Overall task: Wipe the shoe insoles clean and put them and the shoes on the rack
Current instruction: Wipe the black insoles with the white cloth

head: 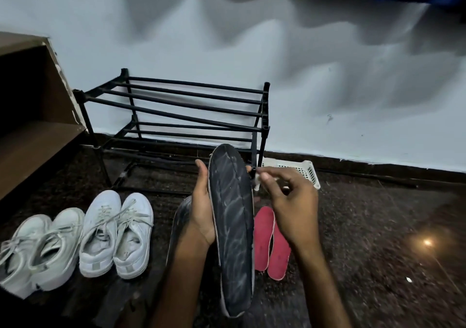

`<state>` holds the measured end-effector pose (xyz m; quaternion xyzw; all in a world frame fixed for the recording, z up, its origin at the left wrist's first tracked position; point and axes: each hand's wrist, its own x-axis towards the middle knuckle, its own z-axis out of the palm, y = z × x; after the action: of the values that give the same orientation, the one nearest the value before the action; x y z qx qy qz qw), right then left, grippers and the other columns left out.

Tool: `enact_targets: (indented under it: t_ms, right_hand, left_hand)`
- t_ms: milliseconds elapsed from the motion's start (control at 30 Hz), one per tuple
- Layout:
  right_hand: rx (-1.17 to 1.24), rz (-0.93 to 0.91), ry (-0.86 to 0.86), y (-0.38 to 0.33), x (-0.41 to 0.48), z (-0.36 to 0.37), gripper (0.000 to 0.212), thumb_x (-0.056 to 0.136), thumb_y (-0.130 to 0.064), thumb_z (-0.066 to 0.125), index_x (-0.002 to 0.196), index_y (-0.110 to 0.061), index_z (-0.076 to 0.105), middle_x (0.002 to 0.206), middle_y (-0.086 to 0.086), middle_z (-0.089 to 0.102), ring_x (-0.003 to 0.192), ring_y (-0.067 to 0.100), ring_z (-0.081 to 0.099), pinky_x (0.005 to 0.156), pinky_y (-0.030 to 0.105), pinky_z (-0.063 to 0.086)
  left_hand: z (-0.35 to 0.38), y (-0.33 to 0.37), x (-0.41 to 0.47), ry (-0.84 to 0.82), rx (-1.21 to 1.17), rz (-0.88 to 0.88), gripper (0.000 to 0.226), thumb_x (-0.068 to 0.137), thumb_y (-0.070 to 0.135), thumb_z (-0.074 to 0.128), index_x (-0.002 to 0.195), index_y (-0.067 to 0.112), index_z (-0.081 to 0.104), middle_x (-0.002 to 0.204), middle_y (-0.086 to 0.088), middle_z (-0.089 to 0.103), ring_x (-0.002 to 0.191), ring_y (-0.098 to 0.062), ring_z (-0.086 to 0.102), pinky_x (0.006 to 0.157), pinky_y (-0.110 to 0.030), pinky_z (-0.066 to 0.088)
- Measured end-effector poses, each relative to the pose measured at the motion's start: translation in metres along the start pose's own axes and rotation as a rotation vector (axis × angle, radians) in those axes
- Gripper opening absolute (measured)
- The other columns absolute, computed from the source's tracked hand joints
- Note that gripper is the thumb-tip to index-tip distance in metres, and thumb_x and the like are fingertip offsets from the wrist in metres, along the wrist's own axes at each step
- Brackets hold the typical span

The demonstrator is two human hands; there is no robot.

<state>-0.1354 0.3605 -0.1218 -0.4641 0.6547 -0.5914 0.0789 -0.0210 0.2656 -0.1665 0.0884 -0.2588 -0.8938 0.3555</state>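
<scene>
Left hand (pixel 201 209) grips black insole (pixel 232 227) upright. Right hand (pixel 290 201) pinches white wipe (pixel 257 179) beside it. Red insoles (pixel 271 242), two shoe pairs (pixel 75 237) on floor; rack (pixel 176 111) bare.

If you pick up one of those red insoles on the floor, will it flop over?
Probably a bit. The red insoles look thin and flat, so likely light and bendy. The black insole in the left hand stays fairly straight though held only at the middle, so they may droop rather than fold.
</scene>
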Motion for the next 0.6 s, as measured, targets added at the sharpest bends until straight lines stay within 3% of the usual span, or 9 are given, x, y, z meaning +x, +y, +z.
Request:
enact_targets:
  t_ms: [100, 167, 233, 300, 367, 467, 600]
  right_hand:
    - [-0.160, -0.263, -0.008, -0.020, 0.004, 0.030, 0.014, 0.089, -0.011, 0.070, 0.103, -0.014, 0.072, 0.098, -0.006, 0.069, 0.093, 0.006, 0.064, 0.085, 0.023, 0.050]
    - [-0.247, -0.339, 0.006, -0.018, 0.002, 0.047, 0.017, 0.089, -0.007, 0.067, 0.105, -0.011, 0.067, 0.100, -0.002, 0.067, 0.096, 0.013, 0.062, 0.086, 0.031, 0.051]
    - [-0.215, -0.330, 0.012, -0.015, -0.007, 0.056, 0.015, 0.088, -0.005, 0.067, 0.102, -0.011, 0.063, 0.097, -0.001, 0.065, 0.092, 0.013, 0.061, 0.083, 0.030, 0.051]
    - [-0.149, -0.326, -0.017, -0.015, -0.020, 0.059, 0.019, 0.083, -0.002, 0.072, 0.096, -0.011, 0.061, 0.090, -0.003, 0.065, 0.085, 0.006, 0.061, 0.078, 0.020, 0.051]
    - [-0.124, -0.335, -0.058, -0.017, -0.022, 0.056, 0.022, 0.080, -0.002, 0.074, 0.092, -0.012, 0.058, 0.086, -0.005, 0.064, 0.079, 0.006, 0.062, 0.073, 0.019, 0.052]
    - [-0.168, -0.349, -0.003, -0.017, 0.004, 0.048, 0.021, 0.082, -0.003, 0.073, 0.090, -0.013, 0.055, 0.085, -0.004, 0.061, 0.075, 0.012, 0.062, 0.068, 0.027, 0.053]
    - [-0.176, -0.327, 0.071, -0.022, 0.023, 0.040, 0.019, 0.086, -0.007, 0.072, 0.089, -0.011, 0.053, 0.083, -0.003, 0.061, 0.072, 0.012, 0.061, 0.068, 0.026, 0.051]
  left_hand:
    - [0.007, -0.005, -0.001, 0.001, -0.014, -0.012, 0.072, 0.093, 0.063, 0.034, 0.109, 0.005, 0.073, 0.112, -0.016, 0.070, 0.107, -0.025, 0.066, 0.094, -0.036, 0.054]
    - [0.008, -0.009, -0.001, 0.054, 0.009, -0.001, 0.064, 0.095, 0.057, 0.038, 0.115, 0.004, 0.069, 0.121, -0.015, 0.065, 0.117, -0.024, 0.062, 0.103, -0.034, 0.048]
    - [0.006, -0.012, -0.003, 0.051, 0.031, -0.022, 0.071, 0.096, 0.059, 0.041, 0.133, 0.000, 0.056, 0.138, -0.020, 0.052, 0.133, -0.029, 0.047, 0.115, -0.038, 0.033]
    - [0.004, -0.010, -0.006, 0.073, 0.035, -0.044, 0.078, 0.095, 0.065, 0.032, 0.124, 0.000, 0.064, 0.126, -0.022, 0.061, 0.122, -0.030, 0.057, 0.107, -0.036, 0.043]
    - [0.003, -0.010, -0.009, 0.058, 0.023, -0.063, 0.078, 0.093, 0.065, 0.032, 0.118, 0.000, 0.068, 0.118, -0.022, 0.063, 0.111, -0.027, 0.062, 0.100, -0.033, 0.047]
    - [0.013, -0.013, -0.016, 0.032, -0.027, -0.128, 0.067, 0.093, 0.057, 0.045, 0.124, 0.002, 0.064, 0.123, -0.017, 0.063, 0.117, -0.025, 0.060, 0.104, -0.033, 0.045]
    - [0.022, -0.015, -0.015, -0.010, -0.017, -0.167, 0.064, 0.094, 0.059, 0.042, 0.126, 0.007, 0.064, 0.125, -0.015, 0.063, 0.119, -0.024, 0.059, 0.107, -0.034, 0.042]
